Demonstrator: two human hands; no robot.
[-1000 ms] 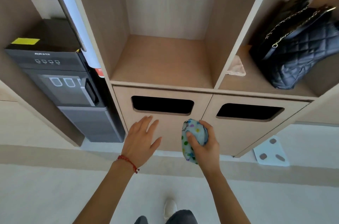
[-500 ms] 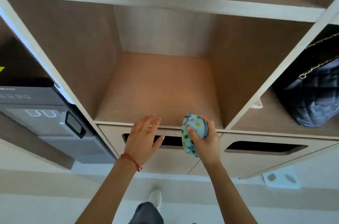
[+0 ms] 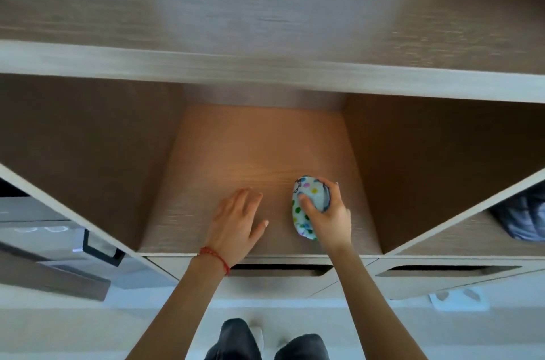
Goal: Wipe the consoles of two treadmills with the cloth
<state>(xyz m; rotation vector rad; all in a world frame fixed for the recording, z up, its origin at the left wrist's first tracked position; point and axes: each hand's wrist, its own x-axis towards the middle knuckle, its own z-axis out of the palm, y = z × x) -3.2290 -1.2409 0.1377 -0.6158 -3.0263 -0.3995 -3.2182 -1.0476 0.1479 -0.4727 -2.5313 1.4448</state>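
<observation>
I'm standing square in front of a big wooden shelving unit (image 3: pixel 265 76), and the open cubby (image 3: pixel 253 153) in its middle fills most of what I see, its floor bare and warm in the light. Off to my left there's a grey appliance (image 3: pixel 44 241), to my right a dark quilted bag (image 3: pixel 522 221) sits in the neighbouring cubby, and below the shelf edge are two cut-out drawer handles. No treadmill, no console anywhere in sight, so by my reckoning the wiping itself isn't happening here. Now the hands: my right hand (image 3: pixel 327 215) is clamped around the cloth (image 3: pixel 306 206), a pale bundle with coloured dots, bunched up tight, its long axis running away from me, thumb across the near face and fingers wrapped over the far side. It sits over the right-hand part of the cubby floor; whether it actually touches the wood I can't tell. My left hand (image 3: pixel 236 224) is empty, fingers spread and relaxed, palm down just above the floor, beside the cloth but apart from it. So the cloth is already in my right hand, the left is the free one, and the consoles must lie somewhere outside this view.
</observation>
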